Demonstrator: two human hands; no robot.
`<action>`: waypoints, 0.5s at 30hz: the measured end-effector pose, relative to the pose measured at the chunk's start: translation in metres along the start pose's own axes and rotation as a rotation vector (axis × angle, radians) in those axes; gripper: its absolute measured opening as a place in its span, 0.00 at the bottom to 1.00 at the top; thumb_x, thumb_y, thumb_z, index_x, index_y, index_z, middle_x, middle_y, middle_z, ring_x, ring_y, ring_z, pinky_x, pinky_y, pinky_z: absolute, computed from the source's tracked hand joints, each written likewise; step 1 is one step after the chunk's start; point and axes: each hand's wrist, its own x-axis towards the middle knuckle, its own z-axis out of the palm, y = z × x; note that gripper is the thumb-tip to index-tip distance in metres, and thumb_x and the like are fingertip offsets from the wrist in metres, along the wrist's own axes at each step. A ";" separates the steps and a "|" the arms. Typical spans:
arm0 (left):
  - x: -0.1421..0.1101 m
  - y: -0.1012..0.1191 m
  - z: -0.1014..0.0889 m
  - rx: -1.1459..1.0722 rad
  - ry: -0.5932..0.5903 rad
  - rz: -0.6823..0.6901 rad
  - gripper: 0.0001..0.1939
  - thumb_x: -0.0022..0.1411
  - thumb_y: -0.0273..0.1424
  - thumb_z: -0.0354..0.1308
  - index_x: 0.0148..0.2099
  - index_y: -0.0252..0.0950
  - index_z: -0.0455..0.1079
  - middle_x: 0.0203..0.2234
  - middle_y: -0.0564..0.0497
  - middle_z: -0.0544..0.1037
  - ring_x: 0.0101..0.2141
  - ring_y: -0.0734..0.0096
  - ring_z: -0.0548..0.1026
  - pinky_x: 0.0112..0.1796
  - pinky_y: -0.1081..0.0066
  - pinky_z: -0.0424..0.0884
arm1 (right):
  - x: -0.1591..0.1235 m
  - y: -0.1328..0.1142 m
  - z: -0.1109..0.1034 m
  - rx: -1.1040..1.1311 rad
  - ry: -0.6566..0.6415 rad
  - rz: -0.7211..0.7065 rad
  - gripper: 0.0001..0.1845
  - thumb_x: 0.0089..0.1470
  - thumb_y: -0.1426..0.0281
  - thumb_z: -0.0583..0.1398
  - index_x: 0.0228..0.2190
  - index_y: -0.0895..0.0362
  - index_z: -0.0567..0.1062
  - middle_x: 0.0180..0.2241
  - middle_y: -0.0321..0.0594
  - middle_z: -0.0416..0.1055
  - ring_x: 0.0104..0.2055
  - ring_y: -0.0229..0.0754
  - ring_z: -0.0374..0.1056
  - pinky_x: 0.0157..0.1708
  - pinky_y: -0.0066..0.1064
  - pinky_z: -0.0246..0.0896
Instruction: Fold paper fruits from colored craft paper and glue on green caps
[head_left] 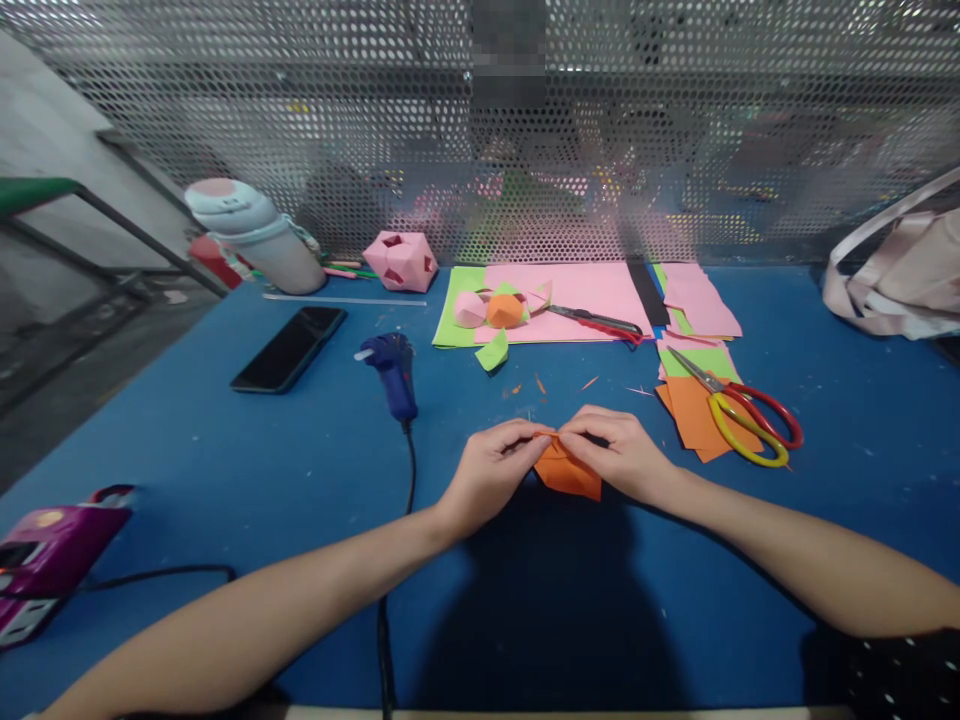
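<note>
1. Left of the glue gun [397, 382], a purple socket block [64, 550] is placed nearer the person, a phone [290, 350] just beside the gun, and a bottle [259, 240] farther back.
2. The gun's black cord [384, 640] is crossed by the left forearm.
3. Behind the gun, a pink paper ball [401, 262] is seen.
4. Right of the gun, and nearer the person, the left edge of the folded orange paper [571, 477] is pinched by the left hand [487, 467]; its top is gripped by the right hand [626, 450].
5. Back right of the gun, pink sheets [592, 282] are topped by a cutter [600, 322].
6. Well right of the gun, scissors [731, 400] are laid across orange cards [694, 420].
7. The orange paper's broad edge is turned towards the person, slanting down rightward; its full long axis is hidden by fingers.
</note>
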 end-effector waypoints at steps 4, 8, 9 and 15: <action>0.000 -0.002 0.000 0.004 0.007 -0.001 0.10 0.59 0.33 0.58 0.39 0.36 0.77 0.36 0.49 0.79 0.37 0.69 0.75 0.39 0.74 0.70 | 0.000 0.003 0.001 0.034 0.024 -0.019 0.10 0.57 0.70 0.56 0.31 0.56 0.78 0.30 0.39 0.74 0.33 0.37 0.69 0.35 0.29 0.64; 0.000 -0.004 0.000 0.021 0.003 0.035 0.10 0.59 0.32 0.58 0.40 0.35 0.77 0.37 0.49 0.80 0.38 0.69 0.76 0.40 0.74 0.70 | 0.000 0.003 0.001 0.062 0.040 -0.030 0.09 0.56 0.71 0.57 0.32 0.56 0.79 0.30 0.39 0.74 0.32 0.37 0.70 0.34 0.28 0.64; 0.001 -0.004 0.000 0.022 0.004 0.043 0.10 0.59 0.32 0.58 0.40 0.35 0.77 0.36 0.49 0.80 0.38 0.69 0.76 0.40 0.74 0.70 | 0.000 0.003 0.001 0.067 0.045 -0.033 0.09 0.56 0.71 0.57 0.32 0.56 0.79 0.29 0.39 0.74 0.32 0.37 0.70 0.34 0.28 0.64; 0.001 -0.003 0.001 0.002 -0.006 0.068 0.09 0.59 0.31 0.57 0.38 0.35 0.77 0.35 0.49 0.80 0.37 0.69 0.76 0.39 0.74 0.70 | 0.000 0.004 0.002 0.068 0.064 -0.053 0.09 0.55 0.72 0.58 0.31 0.56 0.79 0.29 0.39 0.74 0.31 0.37 0.70 0.33 0.28 0.64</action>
